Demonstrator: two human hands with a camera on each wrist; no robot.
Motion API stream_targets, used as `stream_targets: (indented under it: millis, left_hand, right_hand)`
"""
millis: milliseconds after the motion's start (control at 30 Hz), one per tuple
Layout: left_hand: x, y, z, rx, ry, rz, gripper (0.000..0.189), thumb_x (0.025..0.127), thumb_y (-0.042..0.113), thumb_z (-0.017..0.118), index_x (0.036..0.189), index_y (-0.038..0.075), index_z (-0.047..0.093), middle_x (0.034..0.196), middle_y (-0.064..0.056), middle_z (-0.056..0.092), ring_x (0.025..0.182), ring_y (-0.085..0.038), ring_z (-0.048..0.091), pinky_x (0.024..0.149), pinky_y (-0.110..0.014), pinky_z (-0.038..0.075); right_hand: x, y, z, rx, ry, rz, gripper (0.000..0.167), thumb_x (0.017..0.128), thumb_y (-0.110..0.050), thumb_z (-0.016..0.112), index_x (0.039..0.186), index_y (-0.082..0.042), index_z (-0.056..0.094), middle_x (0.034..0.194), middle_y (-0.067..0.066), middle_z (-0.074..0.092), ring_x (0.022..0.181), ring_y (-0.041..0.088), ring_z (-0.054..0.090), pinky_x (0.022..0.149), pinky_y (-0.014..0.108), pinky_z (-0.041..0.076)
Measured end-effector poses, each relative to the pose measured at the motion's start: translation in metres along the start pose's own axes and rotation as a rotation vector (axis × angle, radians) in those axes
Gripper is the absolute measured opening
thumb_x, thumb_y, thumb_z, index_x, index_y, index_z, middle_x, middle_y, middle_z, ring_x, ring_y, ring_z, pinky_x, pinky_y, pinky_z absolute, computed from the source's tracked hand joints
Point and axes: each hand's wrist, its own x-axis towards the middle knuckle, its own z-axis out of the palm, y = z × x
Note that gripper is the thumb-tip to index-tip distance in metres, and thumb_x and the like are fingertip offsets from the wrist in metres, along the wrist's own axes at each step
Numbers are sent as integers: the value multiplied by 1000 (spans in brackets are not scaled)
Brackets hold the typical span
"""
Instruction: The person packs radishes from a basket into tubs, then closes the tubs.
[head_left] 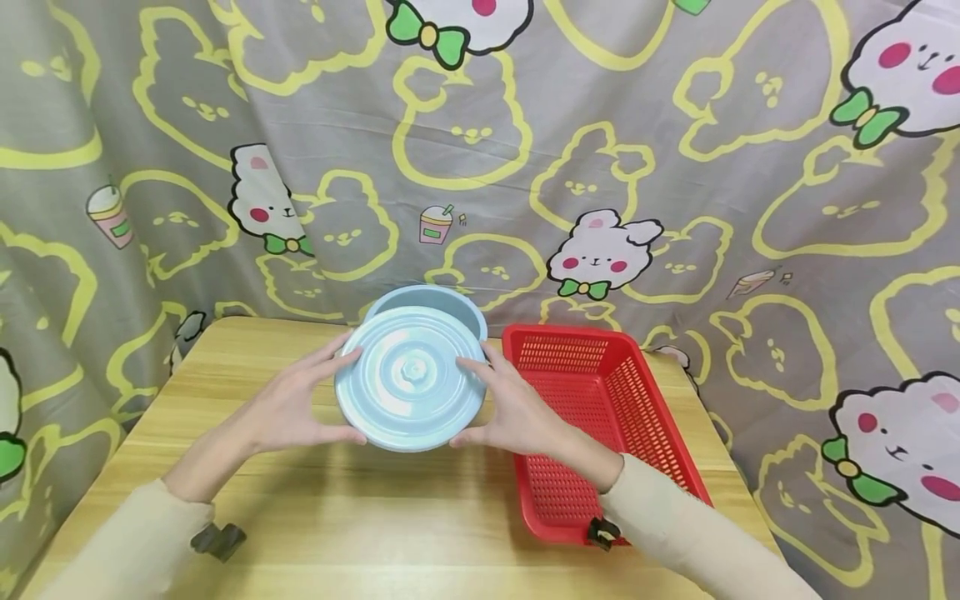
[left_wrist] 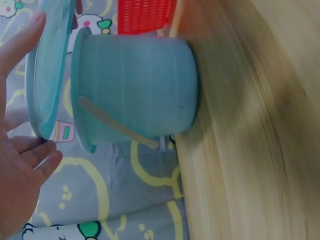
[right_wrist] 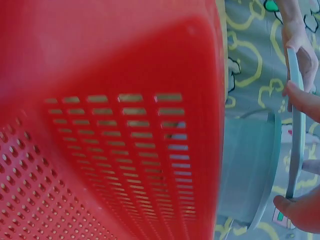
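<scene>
A round light-blue lid (head_left: 412, 421) with a small knob at its centre is held up between both hands. My left hand (head_left: 288, 408) grips its left edge, with thumb and fingers spread along the rim. On the opposite edge, my right hand (head_left: 517, 408) holds it the same way. Behind the lid stands a light-blue bucket (head_left: 450, 300), upright on the table and partly hidden in the head view. From the left wrist, a gap shows between the lid (left_wrist: 52, 65) and the mouth of the bucket (left_wrist: 135, 75), whose pale handle (left_wrist: 117, 122) hangs down its side.
A red perforated plastic basket (head_left: 536, 512) stands on the wooden table (head_left: 360, 533), right of the bucket and under my right forearm. Behind the table hangs a grey curtain (head_left: 480, 200) with cartoon rabbits and yellow outlines.
</scene>
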Motion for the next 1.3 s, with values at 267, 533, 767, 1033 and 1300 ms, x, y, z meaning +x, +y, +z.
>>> stream_targets:
  millis: [267,533,767,1033,1300]
  left_hand:
    - [15,-10,6,12,-15,-46,118,63,59,97,155,1,50,172,-21,32,151,-55,38,115,-75,40]
    - [31,-16,9,6,-47,-97,118,67,63,93,158,4,47,174,-22,29,155,-53,33,117,-76,36]
    - [43,-23,16,19,-52,-102,120,67,66,92,160,5,45,174,-22,29,157,-51,32,121,-73,35]
    - [53,-32,21,16,-59,-111,119,69,66,91,161,8,44,175,-20,27,158,-51,30,122,-73,33]
    - [59,-38,23,26,-63,-112,114,73,65,89,162,10,43,174,-20,28,158,-52,29,121,-75,32]
  right_hand:
    - [16,14,-5,32,-59,63,105,71,-46,98,158,-16,48,174,17,26,158,40,32,114,61,51]
    - [31,35,-7,37,-86,76,104,72,-50,96,159,-20,48,176,14,22,161,39,27,118,63,46]
    - [41,49,-10,42,-103,76,103,72,-51,96,159,-22,48,177,14,20,162,40,24,121,65,41]
    - [51,57,-13,57,-116,86,101,72,-48,97,158,-24,49,178,11,20,162,37,24,124,64,38]
    - [61,63,-19,81,-144,109,100,73,-48,97,158,-26,49,177,16,22,162,40,24,126,66,34]
